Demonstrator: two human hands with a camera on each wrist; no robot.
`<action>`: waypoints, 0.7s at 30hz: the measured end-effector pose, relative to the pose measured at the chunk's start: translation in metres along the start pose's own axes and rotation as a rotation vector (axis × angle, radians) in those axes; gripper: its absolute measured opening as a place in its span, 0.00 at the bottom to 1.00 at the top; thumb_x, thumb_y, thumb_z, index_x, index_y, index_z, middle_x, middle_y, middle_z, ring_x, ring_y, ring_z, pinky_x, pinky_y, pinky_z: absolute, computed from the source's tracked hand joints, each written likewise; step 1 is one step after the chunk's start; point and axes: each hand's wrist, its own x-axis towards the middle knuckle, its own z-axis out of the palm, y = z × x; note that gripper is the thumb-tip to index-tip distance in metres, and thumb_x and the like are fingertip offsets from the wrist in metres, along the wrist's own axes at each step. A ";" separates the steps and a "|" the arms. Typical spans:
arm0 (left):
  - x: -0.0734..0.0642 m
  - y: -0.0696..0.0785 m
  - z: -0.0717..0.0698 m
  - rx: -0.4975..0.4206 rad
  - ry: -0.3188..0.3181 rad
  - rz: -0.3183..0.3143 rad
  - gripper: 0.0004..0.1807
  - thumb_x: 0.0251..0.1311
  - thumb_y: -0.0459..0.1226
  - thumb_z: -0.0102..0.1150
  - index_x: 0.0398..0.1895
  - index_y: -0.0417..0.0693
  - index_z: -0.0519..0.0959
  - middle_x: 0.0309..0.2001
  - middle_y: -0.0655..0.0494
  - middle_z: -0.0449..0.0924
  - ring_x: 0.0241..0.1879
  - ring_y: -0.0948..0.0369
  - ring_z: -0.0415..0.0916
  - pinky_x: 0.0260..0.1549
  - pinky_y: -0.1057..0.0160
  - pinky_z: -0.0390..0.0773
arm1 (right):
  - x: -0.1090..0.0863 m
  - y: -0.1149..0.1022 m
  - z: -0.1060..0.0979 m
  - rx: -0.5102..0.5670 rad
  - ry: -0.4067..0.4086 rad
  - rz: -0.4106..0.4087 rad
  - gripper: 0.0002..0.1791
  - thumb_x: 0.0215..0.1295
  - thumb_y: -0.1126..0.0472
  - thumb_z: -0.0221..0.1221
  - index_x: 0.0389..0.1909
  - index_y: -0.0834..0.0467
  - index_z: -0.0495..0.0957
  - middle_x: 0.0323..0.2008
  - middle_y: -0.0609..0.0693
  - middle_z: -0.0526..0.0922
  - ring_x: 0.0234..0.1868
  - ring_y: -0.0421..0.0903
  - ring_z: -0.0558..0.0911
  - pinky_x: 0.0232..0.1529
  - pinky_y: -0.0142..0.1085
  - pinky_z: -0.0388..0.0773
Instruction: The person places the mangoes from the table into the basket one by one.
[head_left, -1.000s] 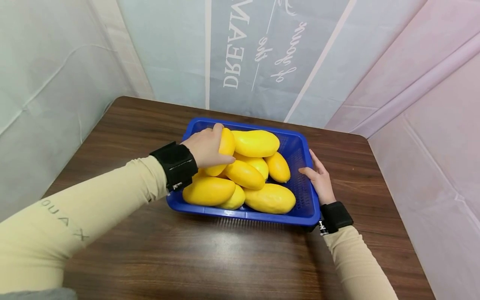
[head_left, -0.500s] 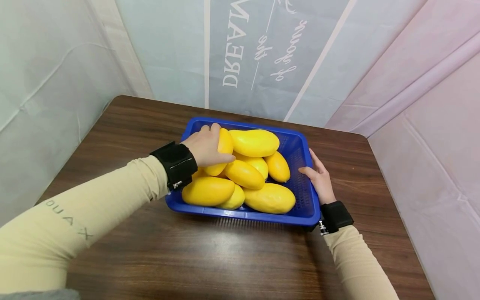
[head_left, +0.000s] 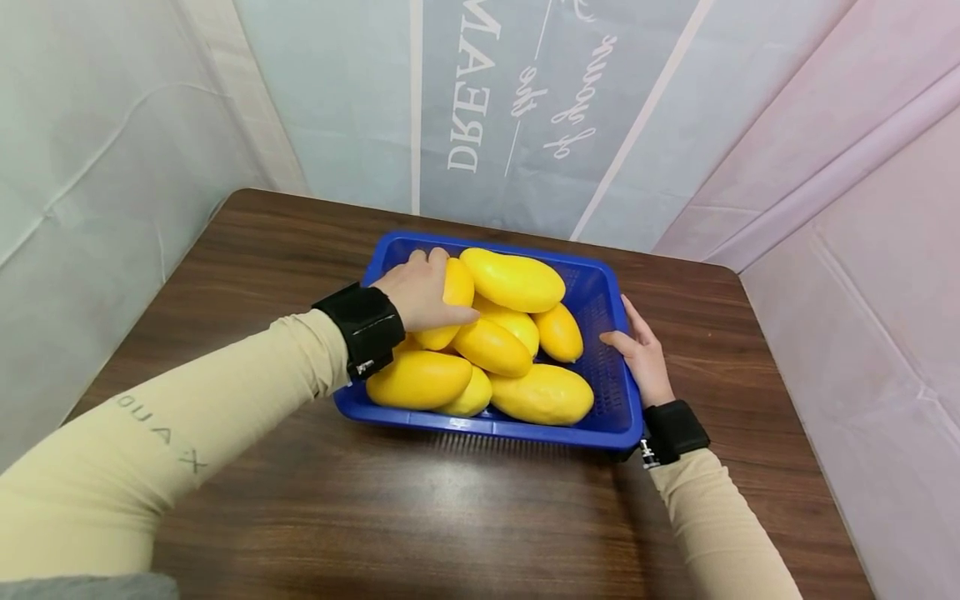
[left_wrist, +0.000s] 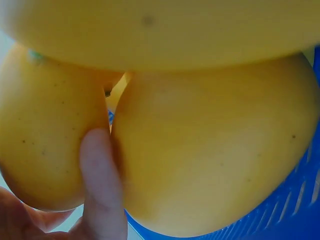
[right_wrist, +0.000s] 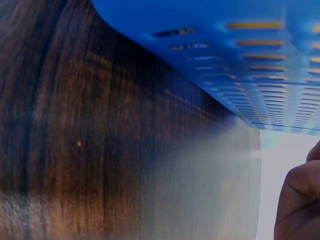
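A blue plastic basket (head_left: 360,408) with slotted sides holds several yellow mangoes. On its left side my left hand (head_left: 420,293) grips an orange-yellow mango (head_left: 459,283), fingers over the far side and thumb on the near side. In the left wrist view the thumb (left_wrist: 102,180) lies between this mango (left_wrist: 52,125) and a neighbouring mango (left_wrist: 205,150). A long bright yellow mango (head_left: 517,282) lies on top at the back, near the held one. My right hand (head_left: 643,358) holds the basket's right rim, thumb inside and fingers outside. Part of it shows in the right wrist view.
The basket stands on a dark brown wooden table (head_left: 420,517). Behind the table hangs a grey-blue cloth (head_left: 510,192) with mirrored lettering. Pale cloth walls (head_left: 862,275) close off both sides. Black bands (head_left: 360,329) sit on both wrists.
The long yellow mango at the back has tilted, its left end shifting up and away. My left hand has moved slightly right, still gripping its mango. The right hand keeps its hold on the rim.
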 end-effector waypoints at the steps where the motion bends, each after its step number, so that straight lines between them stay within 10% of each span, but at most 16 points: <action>1: 0.000 0.001 0.000 0.007 0.000 0.003 0.52 0.51 0.68 0.60 0.66 0.41 0.58 0.51 0.43 0.67 0.46 0.49 0.71 0.46 0.54 0.76 | -0.001 -0.001 0.000 -0.002 0.003 0.001 0.40 0.73 0.61 0.51 0.79 0.39 0.45 0.79 0.54 0.51 0.50 0.35 0.80 0.43 0.28 0.83; 14: -0.002 -0.004 -0.004 0.045 0.002 0.009 0.57 0.51 0.73 0.53 0.71 0.40 0.58 0.59 0.39 0.67 0.52 0.49 0.69 0.54 0.50 0.75 | 0.003 0.001 -0.002 -0.053 0.013 -0.005 0.40 0.71 0.56 0.56 0.78 0.36 0.48 0.76 0.57 0.58 0.47 0.34 0.81 0.42 0.29 0.83; 21: -0.007 -0.008 -0.013 0.069 0.008 0.031 0.54 0.55 0.72 0.50 0.70 0.39 0.61 0.62 0.39 0.68 0.55 0.48 0.70 0.55 0.47 0.75 | 0.002 -0.011 -0.010 -0.457 -0.017 -0.041 0.42 0.72 0.46 0.54 0.80 0.41 0.42 0.70 0.64 0.65 0.45 0.43 0.83 0.39 0.37 0.85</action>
